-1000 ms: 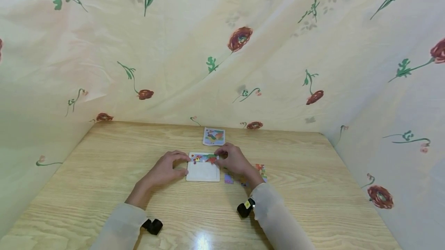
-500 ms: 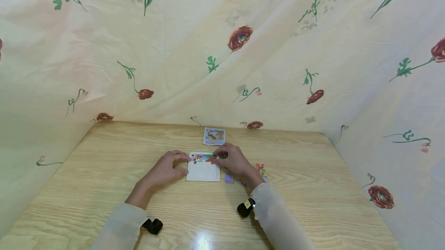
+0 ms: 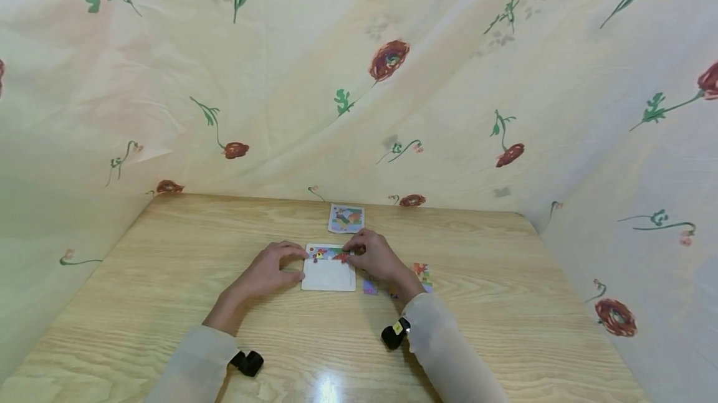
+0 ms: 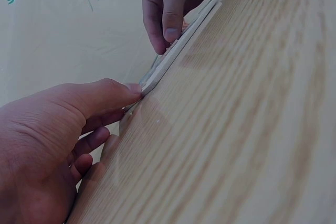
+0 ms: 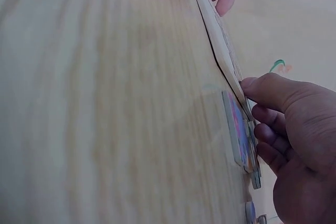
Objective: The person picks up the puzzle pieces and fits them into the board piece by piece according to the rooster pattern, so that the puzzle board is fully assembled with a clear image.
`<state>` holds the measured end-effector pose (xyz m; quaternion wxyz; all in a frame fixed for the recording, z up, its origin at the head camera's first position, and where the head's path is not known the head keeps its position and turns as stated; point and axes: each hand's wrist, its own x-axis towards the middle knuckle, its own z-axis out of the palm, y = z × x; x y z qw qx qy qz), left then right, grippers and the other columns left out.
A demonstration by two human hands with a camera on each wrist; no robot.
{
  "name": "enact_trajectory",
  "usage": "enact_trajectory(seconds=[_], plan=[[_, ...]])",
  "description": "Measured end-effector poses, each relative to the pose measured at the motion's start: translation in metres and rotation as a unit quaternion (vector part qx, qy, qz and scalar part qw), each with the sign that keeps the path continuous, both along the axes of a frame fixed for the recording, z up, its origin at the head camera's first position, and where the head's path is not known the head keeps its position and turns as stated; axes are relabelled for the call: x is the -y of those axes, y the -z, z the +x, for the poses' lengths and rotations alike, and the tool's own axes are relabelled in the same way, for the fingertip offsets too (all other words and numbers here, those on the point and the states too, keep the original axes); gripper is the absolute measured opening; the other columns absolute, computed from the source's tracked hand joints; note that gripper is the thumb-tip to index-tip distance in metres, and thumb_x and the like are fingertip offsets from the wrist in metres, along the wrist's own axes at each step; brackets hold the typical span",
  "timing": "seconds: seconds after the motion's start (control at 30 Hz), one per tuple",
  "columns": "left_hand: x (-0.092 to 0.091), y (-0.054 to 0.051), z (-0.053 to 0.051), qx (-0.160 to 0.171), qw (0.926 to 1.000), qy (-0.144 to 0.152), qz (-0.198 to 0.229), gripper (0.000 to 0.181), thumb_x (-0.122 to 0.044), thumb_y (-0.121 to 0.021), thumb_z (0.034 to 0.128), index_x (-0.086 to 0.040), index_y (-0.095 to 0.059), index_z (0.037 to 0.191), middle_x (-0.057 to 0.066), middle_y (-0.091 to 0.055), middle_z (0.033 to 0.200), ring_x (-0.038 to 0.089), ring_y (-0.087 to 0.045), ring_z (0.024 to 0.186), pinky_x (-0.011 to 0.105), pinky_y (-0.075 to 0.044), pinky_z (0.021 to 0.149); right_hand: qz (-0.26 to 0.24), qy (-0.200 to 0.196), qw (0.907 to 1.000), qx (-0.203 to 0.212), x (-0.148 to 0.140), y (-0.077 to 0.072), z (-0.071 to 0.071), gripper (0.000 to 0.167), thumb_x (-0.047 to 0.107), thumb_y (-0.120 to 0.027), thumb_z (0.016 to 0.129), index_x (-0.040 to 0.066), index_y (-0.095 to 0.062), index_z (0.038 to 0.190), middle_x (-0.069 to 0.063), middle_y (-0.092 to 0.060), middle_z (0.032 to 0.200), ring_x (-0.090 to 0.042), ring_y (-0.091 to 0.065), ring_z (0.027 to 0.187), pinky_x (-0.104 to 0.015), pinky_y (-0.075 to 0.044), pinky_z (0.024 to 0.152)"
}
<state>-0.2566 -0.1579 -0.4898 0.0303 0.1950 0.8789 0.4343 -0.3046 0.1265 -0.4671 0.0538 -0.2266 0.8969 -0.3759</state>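
Note:
A white puzzle tray (image 3: pixel 328 275) lies flat on the table, with a row of colourful pieces (image 3: pixel 325 253) along its far side. My left hand (image 3: pixel 272 272) holds the tray's left edge, thumb near the front corner and forefinger farther back; the left wrist view shows the thumb of that hand (image 4: pixel 58 140) against the rim. At the far right end of the row, my right hand (image 3: pixel 378 258) pinches a piece between thumb and forefinger, and the fingers mostly cover it. In the right wrist view, the right thumb (image 5: pixel 268 90) touches the tray's side (image 5: pixel 218 40).
Loose puzzle pieces (image 3: pixel 421 272) lie to the right of the tray, partly under my right hand and wrist; one purple piece (image 3: pixel 369 286) is beside the tray. A picture card (image 3: pixel 346 219) lies behind the tray. Flowered cloth (image 3: pixel 280 79) hangs around the table's back and sides.
The right fingertips have shifted very slightly left along the row of pieces. The left hand keeps its place on the tray.

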Motion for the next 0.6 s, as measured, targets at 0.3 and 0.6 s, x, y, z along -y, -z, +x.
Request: enact_trajectory(seconds=[0.3, 0.6], plan=[[0.000, 0.000, 0.001, 0.004, 1.0000, 0.000, -0.003, 0.032, -0.023, -0.078, 0.0922, -0.022, -0.072, 0.123, 0.004, -0.061, 0.141, 0.038, -0.046, 0.140, 0.064, -0.037, 0.115, -0.009, 0.001, 1.0000, 0.001, -0.011, 0.000, 0.004, 0.018, 0.015, -0.075, 0.095, 0.012, -0.078, 0.112, -0.002, -0.065, 0.112, -0.015, -0.057, 0.097, -0.031, -0.051, 0.085], [0.000, -0.002, 0.002, 0.002, 1.0000, 0.002, -0.006, 0.033, -0.023, -0.078, 0.0921, -0.022, -0.072, 0.124, 0.004, -0.061, 0.141, 0.037, -0.046, 0.139, 0.063, -0.039, 0.114, -0.023, 0.038, 0.9990, -0.004, -0.039, -0.004, 0.016, 0.017, 0.017, -0.077, 0.094, 0.013, -0.078, 0.111, 0.002, -0.067, 0.113, -0.021, -0.064, 0.113, -0.045, -0.055, 0.100]])
